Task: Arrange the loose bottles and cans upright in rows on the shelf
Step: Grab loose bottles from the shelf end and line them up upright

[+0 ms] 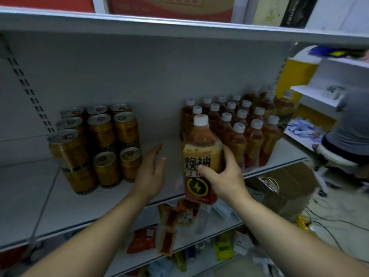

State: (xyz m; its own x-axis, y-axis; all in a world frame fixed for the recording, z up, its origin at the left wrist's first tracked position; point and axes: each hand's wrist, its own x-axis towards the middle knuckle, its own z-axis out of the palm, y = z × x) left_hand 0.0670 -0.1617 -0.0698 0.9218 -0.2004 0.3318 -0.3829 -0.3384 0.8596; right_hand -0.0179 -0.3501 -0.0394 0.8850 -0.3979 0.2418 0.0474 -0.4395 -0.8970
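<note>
My right hand [223,176] grips an upright orange drink bottle [200,154] with a white cap and a yellow-and-red label, at the front edge of the grey shelf [83,204]. Behind and right of it stand several matching bottles [247,126] in rows. My left hand [151,172] hovers flat and empty over the shelf gap, fingers apart, just right of the gold cans [99,140]. The cans stand upright in rows, some stacked two high.
An upper shelf [179,25] carries red cartons overhead. Lower shelves hold loose snack packets [169,228]. To the right are a cardboard box [287,188], floor cables, and a person in a grey top on a stool [351,136].
</note>
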